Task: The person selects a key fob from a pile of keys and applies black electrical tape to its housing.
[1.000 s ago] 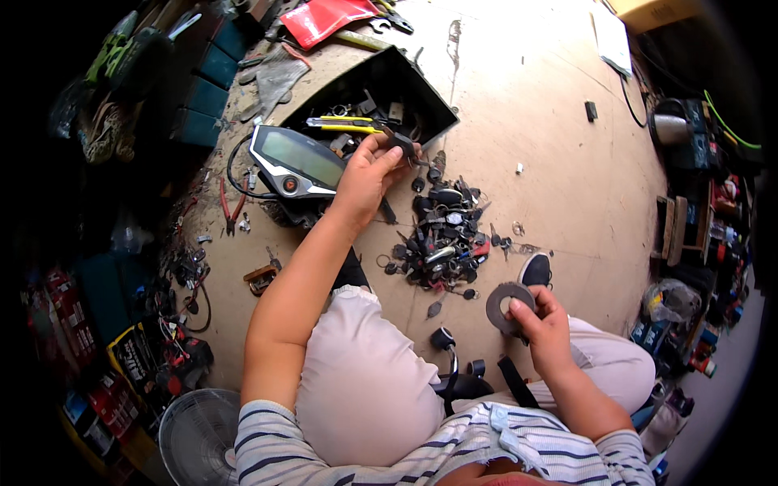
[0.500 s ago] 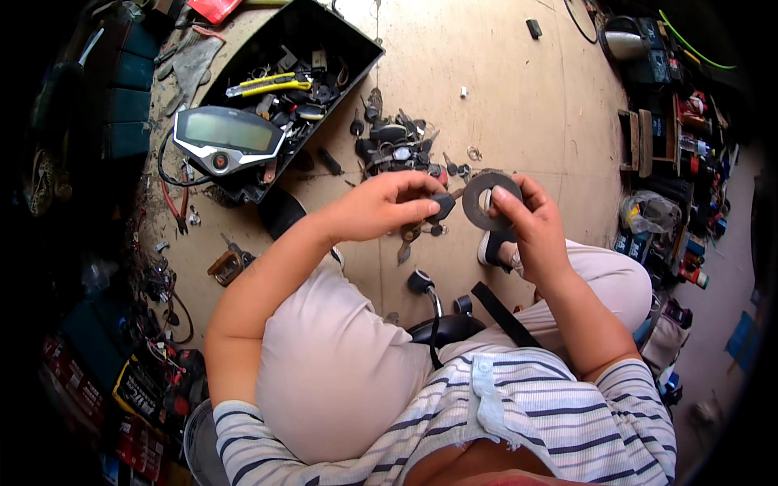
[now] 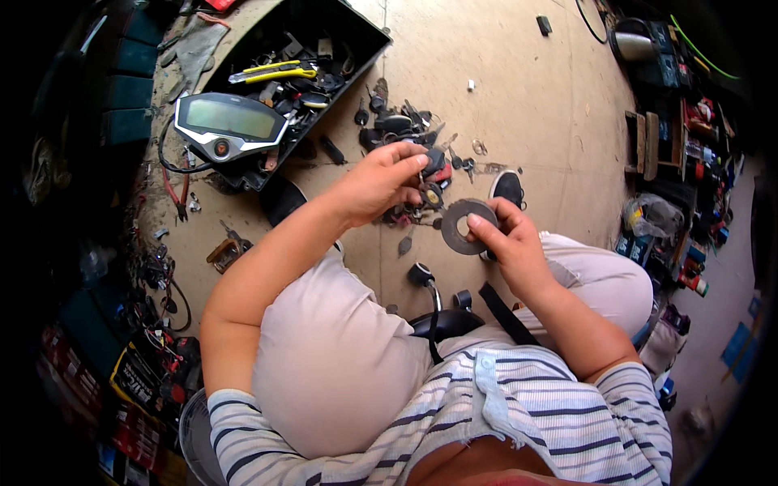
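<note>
My left hand (image 3: 379, 182) is closed, with a black-headed key (image 3: 435, 160) between thumb and fingers. Its blade points up and to the right. Beneath and beyond that hand, a heap of keys and fobs (image 3: 395, 124) is spread on the floor. My right hand (image 3: 519, 247) pinches a flat dark grey ring (image 3: 454, 241) with a wide round hole, thumb at the hole's edge. Whether it is a magnet or some other ring, I cannot tell. The key and the ring are apart.
A black bin (image 3: 356, 61) at the upper left holds many small parts, a yellow utility knife (image 3: 275, 71) and an instrument display (image 3: 231, 121). Red-handled pliers (image 3: 180, 198) lie left of it. Cables and boxes line both sides. A black stool part (image 3: 446, 324) sits between my legs.
My left hand has moved up with the key, away from the ring and over the heap. My right hand has lowered the ring slightly toward me and to the left.
</note>
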{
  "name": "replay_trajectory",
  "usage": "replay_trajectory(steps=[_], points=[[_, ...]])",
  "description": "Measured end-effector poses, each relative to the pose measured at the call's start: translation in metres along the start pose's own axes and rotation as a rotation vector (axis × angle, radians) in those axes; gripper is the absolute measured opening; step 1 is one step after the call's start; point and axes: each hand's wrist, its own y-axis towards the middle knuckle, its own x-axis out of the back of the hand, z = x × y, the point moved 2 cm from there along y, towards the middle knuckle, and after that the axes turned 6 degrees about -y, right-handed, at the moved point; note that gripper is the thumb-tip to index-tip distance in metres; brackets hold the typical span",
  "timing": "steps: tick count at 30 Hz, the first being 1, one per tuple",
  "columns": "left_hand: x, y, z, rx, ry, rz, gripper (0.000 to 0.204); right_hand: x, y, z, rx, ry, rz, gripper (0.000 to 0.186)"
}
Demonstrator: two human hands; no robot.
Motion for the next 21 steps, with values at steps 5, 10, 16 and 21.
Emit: replay_trajectory(steps=[5,10,16,21], points=[[0.027,0.017,0.010,-0.089,-0.037,-0.169,0.029,0.010,0.000,-0.003,-0.023,-0.029,-0.087,0.015],[0.049,0.031,0.024,-0.141,0.153,-0.311,0.031,0.009,-0.004,-0.007,-0.066,-0.057,-0.068,0.013],[0.052,0.043,0.025,-0.575,0.922,-0.223,0.029,0.009,-0.009,-0.005,-0.069,-0.023,-0.046,0.012],[0.047,0.049,-0.051,-0.792,0.769,-0.519,0.019,0.017,-0.012,-0.008,-0.055,0.026,-0.027,0.013]])
